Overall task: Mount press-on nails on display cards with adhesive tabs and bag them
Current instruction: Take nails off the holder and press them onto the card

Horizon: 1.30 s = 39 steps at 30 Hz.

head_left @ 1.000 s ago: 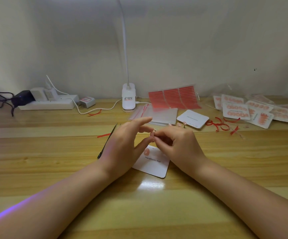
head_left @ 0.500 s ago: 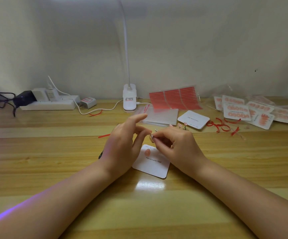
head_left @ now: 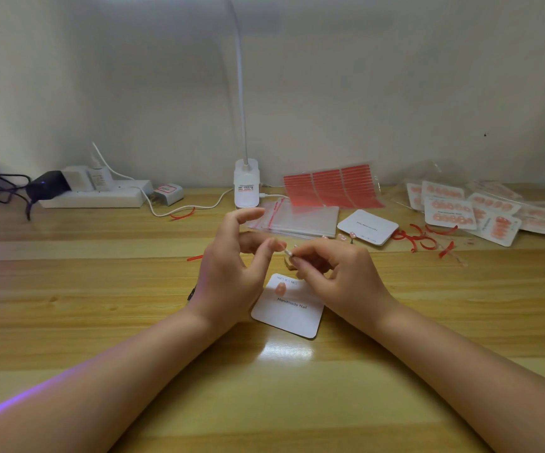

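A white display card (head_left: 292, 318) printed "Handmade Nail" lies on the wooden table, with one pink press-on nail (head_left: 280, 288) stuck near its top left corner. Just above the card, my right hand (head_left: 339, 276) pinches a small press-on nail (head_left: 289, 253) between thumb and fingertips. My left hand (head_left: 228, 279) meets it from the left. Its thumb and a finger pinch a tiny clear adhesive tab at that nail, and its index finger is raised.
Behind the hands lie clear zip bags (head_left: 300, 217), red adhesive tab sheets (head_left: 330, 186), a stack of blank cards (head_left: 367, 225) and loose nails (head_left: 343, 237). Bagged finished cards (head_left: 480, 210) and red strips (head_left: 421, 237) are at the right. A lamp base (head_left: 246, 188) and a power strip (head_left: 95, 197) stand by the wall.
Both hands stay together over the card. My left index finger has lifted higher, and the fingertips have shifted slightly around the small nail.
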Each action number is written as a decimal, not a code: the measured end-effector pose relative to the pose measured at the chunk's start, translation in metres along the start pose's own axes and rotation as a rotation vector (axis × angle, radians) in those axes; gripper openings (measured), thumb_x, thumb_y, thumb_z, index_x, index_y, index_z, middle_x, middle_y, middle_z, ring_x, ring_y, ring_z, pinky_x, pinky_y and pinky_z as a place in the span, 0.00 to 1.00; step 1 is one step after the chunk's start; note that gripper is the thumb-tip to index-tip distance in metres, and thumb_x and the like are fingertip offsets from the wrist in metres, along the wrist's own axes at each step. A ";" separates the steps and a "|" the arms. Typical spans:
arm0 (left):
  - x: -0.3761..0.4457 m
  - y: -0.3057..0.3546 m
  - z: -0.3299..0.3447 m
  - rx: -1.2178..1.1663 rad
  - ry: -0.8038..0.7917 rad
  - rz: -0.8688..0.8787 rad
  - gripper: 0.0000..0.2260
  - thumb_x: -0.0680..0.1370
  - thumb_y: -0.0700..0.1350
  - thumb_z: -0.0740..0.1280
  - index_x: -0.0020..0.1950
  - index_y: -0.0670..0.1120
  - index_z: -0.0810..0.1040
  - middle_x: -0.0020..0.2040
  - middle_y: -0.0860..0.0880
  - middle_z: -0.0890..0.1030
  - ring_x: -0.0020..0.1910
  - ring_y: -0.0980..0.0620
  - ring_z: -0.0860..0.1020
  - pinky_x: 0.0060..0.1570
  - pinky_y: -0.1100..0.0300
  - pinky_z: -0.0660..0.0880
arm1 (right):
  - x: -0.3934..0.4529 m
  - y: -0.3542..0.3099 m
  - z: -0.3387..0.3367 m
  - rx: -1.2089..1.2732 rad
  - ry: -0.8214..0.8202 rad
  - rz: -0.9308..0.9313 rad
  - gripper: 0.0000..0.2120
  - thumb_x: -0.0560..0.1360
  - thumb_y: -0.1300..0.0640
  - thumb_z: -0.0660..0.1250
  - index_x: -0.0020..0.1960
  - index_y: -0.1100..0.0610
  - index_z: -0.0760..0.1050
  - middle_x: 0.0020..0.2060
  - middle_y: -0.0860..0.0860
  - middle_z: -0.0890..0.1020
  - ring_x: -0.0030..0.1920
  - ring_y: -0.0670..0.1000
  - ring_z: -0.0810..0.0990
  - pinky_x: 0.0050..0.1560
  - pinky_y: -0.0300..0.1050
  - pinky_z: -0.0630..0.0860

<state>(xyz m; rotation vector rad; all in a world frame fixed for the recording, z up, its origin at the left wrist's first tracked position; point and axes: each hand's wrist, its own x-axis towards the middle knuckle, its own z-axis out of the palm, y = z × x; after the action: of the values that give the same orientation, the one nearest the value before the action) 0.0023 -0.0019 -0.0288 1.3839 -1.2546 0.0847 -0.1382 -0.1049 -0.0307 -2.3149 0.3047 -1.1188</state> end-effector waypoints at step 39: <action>0.009 -0.002 -0.001 -0.416 -0.032 -0.552 0.16 0.78 0.42 0.69 0.64 0.49 0.72 0.44 0.51 0.86 0.42 0.61 0.83 0.39 0.70 0.76 | 0.012 0.020 -0.008 -0.398 -0.056 0.435 0.10 0.75 0.48 0.69 0.50 0.52 0.85 0.42 0.49 0.86 0.47 0.49 0.81 0.46 0.43 0.75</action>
<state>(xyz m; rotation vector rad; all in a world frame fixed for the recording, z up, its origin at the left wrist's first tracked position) 0.0079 -0.0071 -0.0233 1.3145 -0.8156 -0.5520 -0.1360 -0.1292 -0.0305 -2.4340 1.0333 -0.8275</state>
